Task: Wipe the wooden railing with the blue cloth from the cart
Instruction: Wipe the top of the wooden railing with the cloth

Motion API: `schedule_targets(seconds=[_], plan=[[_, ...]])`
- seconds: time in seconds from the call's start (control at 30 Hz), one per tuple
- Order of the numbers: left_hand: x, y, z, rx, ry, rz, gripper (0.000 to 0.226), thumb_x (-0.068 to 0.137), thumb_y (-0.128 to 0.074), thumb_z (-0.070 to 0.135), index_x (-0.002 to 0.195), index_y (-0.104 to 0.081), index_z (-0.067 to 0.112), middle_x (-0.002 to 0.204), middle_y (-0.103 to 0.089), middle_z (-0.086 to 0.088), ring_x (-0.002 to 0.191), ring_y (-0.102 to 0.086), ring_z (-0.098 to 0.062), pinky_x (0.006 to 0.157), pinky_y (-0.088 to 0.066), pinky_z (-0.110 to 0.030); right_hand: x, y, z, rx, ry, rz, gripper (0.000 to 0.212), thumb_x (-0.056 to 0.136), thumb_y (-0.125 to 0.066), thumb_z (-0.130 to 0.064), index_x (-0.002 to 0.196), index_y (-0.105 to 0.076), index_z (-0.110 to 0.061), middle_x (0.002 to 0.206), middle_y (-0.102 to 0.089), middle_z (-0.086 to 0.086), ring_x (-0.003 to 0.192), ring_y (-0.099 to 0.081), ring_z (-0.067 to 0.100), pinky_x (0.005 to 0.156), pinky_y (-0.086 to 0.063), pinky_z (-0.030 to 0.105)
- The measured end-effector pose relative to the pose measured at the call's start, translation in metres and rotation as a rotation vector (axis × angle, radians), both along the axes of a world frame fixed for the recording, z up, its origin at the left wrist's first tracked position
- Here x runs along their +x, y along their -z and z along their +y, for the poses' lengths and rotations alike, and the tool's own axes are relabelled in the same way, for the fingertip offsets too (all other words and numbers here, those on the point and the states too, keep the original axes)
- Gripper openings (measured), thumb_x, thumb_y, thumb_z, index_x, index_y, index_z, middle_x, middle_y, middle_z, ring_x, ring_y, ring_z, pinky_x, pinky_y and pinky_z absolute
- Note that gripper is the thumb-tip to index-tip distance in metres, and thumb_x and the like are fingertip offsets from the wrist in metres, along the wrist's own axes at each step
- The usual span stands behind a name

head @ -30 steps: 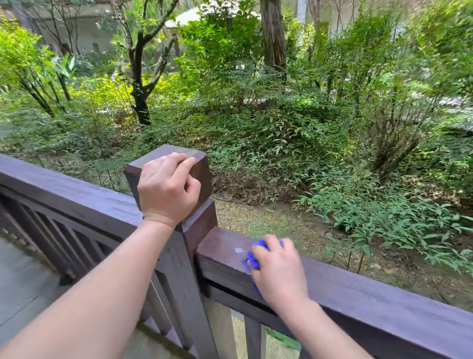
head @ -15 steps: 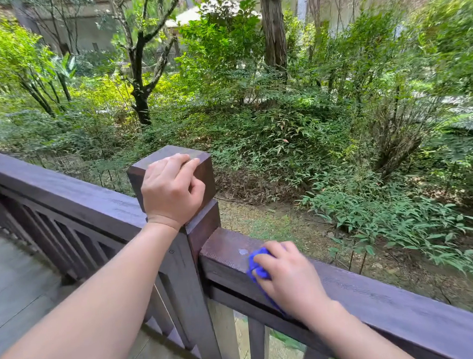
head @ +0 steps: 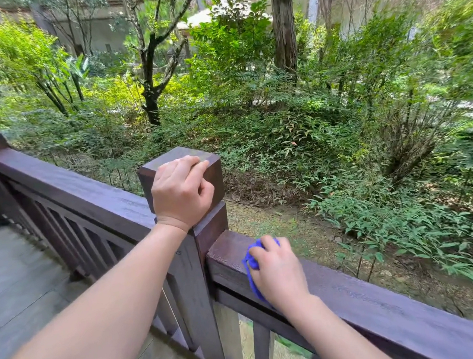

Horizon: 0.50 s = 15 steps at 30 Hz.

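Right hand presses blue cloth on railing beside post — left hand closed on cap.

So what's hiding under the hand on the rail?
A blue cloth peeks out from under the right hand, pressed on the wooden railing. Most of the cloth is covered, so its full shape can't be seen.

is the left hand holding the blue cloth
No, the left hand grips the bare post top; the blue cloth is under the right hand.
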<state>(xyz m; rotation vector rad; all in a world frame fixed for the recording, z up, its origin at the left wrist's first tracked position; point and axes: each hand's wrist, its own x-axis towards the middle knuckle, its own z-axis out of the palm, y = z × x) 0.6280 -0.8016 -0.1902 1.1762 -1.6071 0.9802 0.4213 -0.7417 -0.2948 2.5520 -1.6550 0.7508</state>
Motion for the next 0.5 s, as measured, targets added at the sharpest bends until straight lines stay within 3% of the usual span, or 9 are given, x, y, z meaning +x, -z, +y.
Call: schedule_targets(seconds=[0.1,0.23,0.3,0.43,0.5], plan=[[0.001,0.000,-0.001,0.002,-0.001,0.003,0.029,0.076,-0.059,0.009,0.098,-0.076,0.017,0.100,-0.075,-0.003,0.090,-0.068,-0.026,0.082,-0.053,-0.038,-0.015,0.016,0.015,-0.030,-0.208,0.084,0.013,0.083,-0.054,-0.030,0.090,-0.061,-0.022,0.099,-0.057,-0.001,0.090,-0.050,0.028,0.067,-0.053,0.039],[0.000,0.000,-0.001,0.010,-0.002,0.010,0.029,0.076,-0.059,0.008,0.098,-0.076,0.017,0.099,-0.075,-0.003,0.089,-0.068,-0.027,0.081,-0.054,-0.038,-0.025,0.003,-0.021,0.022,0.091,-0.023,0.022,0.090,-0.053,-0.035,0.101,-0.066,-0.021,0.109,-0.056,0.001,0.100,-0.048,0.029,0.084,-0.046,0.037],[-0.001,0.000,0.000,0.009,0.001,0.009,0.029,0.076,-0.059,0.008,0.098,-0.076,0.017,0.099,-0.075,-0.003,0.088,-0.069,-0.027,0.081,-0.054,-0.039,-0.004,-0.003,-0.022,0.036,0.127,-0.027,0.021,0.090,-0.053,-0.029,0.100,-0.066,-0.016,0.110,-0.057,0.003,0.100,-0.047,0.031,0.084,-0.046,0.038],[0.000,0.000,-0.001,0.015,-0.003,0.004,0.029,0.078,-0.056,0.009,0.098,-0.076,0.016,0.100,-0.075,-0.003,0.090,-0.069,-0.028,0.082,-0.053,-0.039,0.016,0.017,0.005,-0.043,-0.304,0.051,0.011,0.083,-0.058,-0.025,0.091,-0.062,-0.019,0.099,-0.058,0.002,0.087,-0.050,0.032,0.069,-0.050,0.039],[0.001,0.001,-0.001,0.029,-0.005,0.004,0.029,0.079,-0.055,0.010,0.098,-0.076,0.016,0.101,-0.075,-0.004,0.093,-0.070,-0.028,0.084,-0.053,-0.039,0.005,0.014,-0.009,-0.061,-0.291,0.071,0.016,0.088,-0.053,-0.030,0.097,-0.062,-0.021,0.102,-0.057,0.001,0.089,-0.049,0.030,0.075,-0.049,0.039]])
